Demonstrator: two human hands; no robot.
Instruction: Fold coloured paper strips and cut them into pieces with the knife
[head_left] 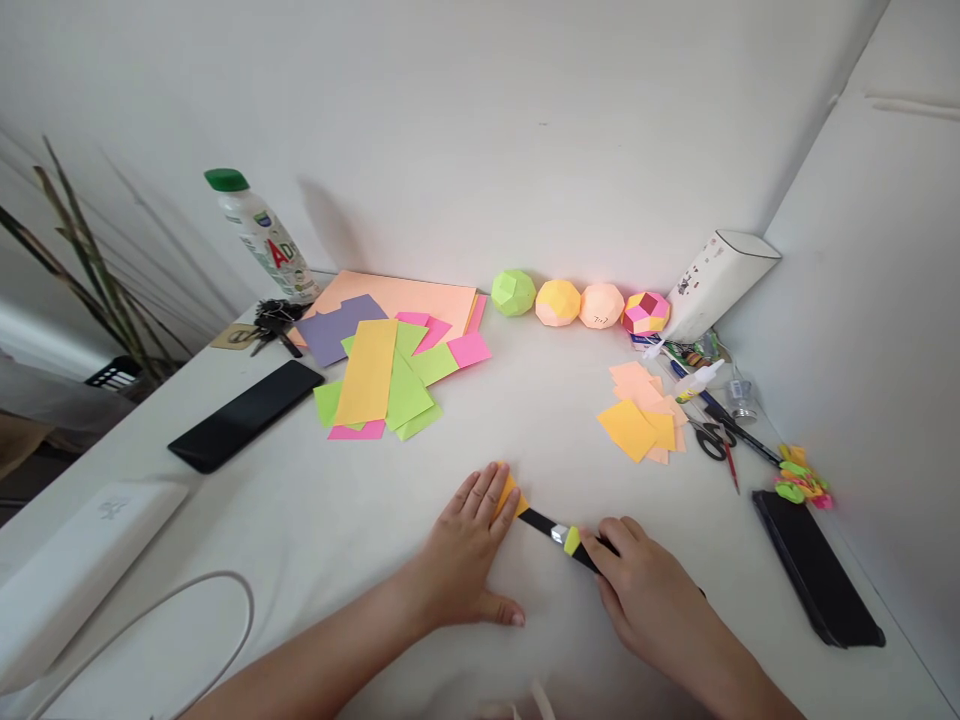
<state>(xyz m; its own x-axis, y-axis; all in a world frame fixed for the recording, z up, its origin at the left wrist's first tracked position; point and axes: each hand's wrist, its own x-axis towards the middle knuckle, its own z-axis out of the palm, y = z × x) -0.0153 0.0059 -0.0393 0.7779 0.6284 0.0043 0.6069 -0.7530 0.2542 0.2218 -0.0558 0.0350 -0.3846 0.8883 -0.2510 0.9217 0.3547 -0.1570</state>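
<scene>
My left hand lies flat on a small orange piece of paper, fingers stretched out and thumb apart. Most of that paper is hidden under the fingers. In my right hand is a utility knife with a black and yellow body, gripped by the handle. Its dark blade points up and left, and the tip reaches the paper's right edge beside my left fingers. Whether the blade passes under or over the paper I cannot tell.
Coloured paper sheets lie at the back left, small orange and peach squares at the right. Several paper polyhedra line the wall. Scissors, a glue bottle, a black case, a black phone-like slab and a drink bottle stand around.
</scene>
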